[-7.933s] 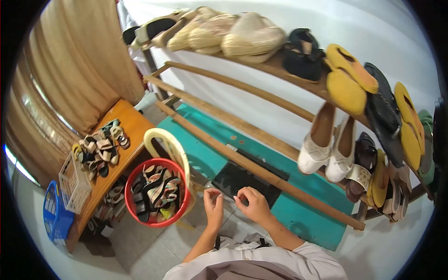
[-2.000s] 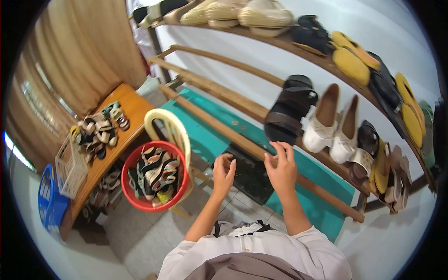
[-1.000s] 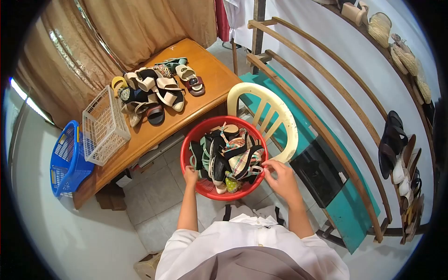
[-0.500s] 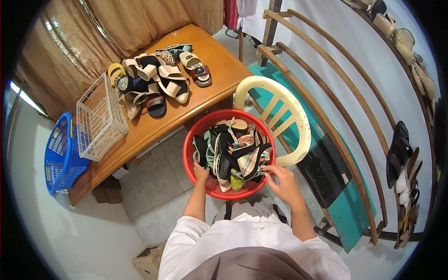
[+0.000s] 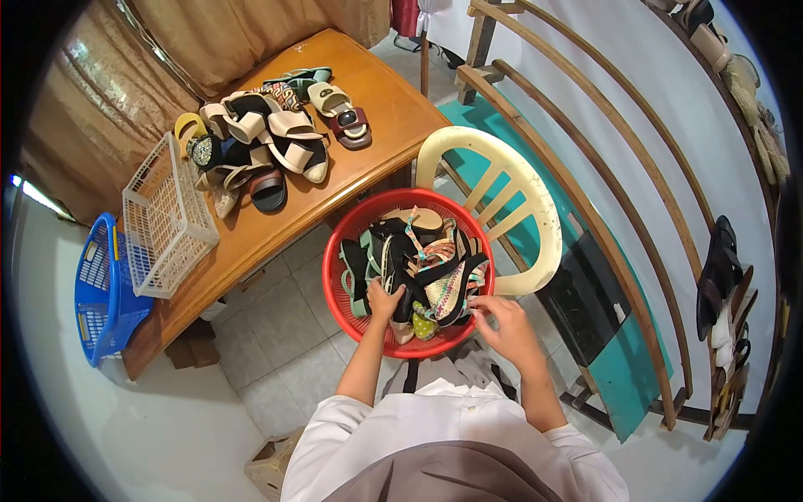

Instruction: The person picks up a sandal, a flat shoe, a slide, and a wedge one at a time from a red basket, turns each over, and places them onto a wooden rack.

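Observation:
A red plastic basket (image 5: 337, 314) full of sandals stands in front of me. Inside it, my left hand (image 5: 385, 299) has its fingers closed on a black sandal (image 5: 390, 261) with a pale edge, which stands tilted on its side. At the basket's front right, my right hand (image 5: 500, 325) pinches the near end of a woven sandal (image 5: 443, 290) with colourful patterned straps; the fingertips are partly hidden. Green-strapped sandals (image 5: 355, 261) lie to the left of the black one. A lime-green dotted piece (image 5: 425, 325) shows near the front rim.
Behind the basket is a cream plastic chair (image 5: 548, 243). The wooden table (image 5: 381, 109) at left carries a pile of sandals (image 5: 251, 130) and a white crate (image 5: 171, 243). A blue basket (image 5: 96, 322) is at its left end. Wooden rack rails (image 5: 585, 205) rise at right, near hanging sandals (image 5: 718, 268).
My left hand has moved right from the green-strapped sandals to the black sandal, which has turned onto its side. My right hand stays at the woven sandal. The view has shifted slightly.

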Tool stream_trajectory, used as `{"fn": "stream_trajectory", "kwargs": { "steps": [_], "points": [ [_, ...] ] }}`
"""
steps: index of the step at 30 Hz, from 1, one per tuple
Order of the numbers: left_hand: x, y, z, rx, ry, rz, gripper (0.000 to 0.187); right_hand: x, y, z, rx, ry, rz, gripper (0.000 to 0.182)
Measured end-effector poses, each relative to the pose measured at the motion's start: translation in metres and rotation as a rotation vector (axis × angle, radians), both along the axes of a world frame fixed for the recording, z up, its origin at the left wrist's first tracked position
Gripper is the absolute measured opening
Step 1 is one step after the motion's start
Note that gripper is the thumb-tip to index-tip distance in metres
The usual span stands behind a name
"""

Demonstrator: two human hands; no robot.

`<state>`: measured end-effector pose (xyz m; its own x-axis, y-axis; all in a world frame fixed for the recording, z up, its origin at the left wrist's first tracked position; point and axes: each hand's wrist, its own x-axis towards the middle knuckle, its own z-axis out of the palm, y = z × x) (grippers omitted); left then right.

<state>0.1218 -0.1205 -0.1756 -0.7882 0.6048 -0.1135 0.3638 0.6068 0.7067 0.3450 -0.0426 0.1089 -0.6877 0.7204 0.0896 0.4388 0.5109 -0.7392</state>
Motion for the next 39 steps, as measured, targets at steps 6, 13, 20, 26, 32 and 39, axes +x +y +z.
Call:
{"fn": "stream_trajectory", "kwargs": {
  "steps": [6, 13, 20, 26, 32, 39],
  "points": [
    [-0.021, 0.003, 0.0, -0.132, -0.219, -0.074, 0.082, -0.004, 0.002, -0.003, 0.007, 0.004, -0.015, 0.017],
    [-0.037, 0.008, -0.007, -0.165, -0.453, -0.087, 0.067, -0.008, 0.002, 0.001, 0.019, 0.026, -0.017, 0.016],
    [-0.037, -0.022, 0.003, 0.0, -0.563, 0.023, 0.054, -0.007, 0.003, 0.004, 0.027, 0.025, -0.018, 0.016],
    [-0.04, -0.052, 0.061, 0.245, -0.791, 0.153, 0.044, -0.009, -0.001, 0.003, 0.015, 0.029, 0.016, 0.015],
    [-0.054, -0.074, 0.129, 0.46, -1.151, 0.249, 0.031, -0.015, -0.007, 0.003, -0.078, 0.084, 0.051, 0.018],
    [-0.009, -0.057, 0.218, 0.816, -1.283, 0.069, 0.042, -0.039, -0.025, -0.014, -0.628, 0.194, 0.076, 0.065]
  ]
}}
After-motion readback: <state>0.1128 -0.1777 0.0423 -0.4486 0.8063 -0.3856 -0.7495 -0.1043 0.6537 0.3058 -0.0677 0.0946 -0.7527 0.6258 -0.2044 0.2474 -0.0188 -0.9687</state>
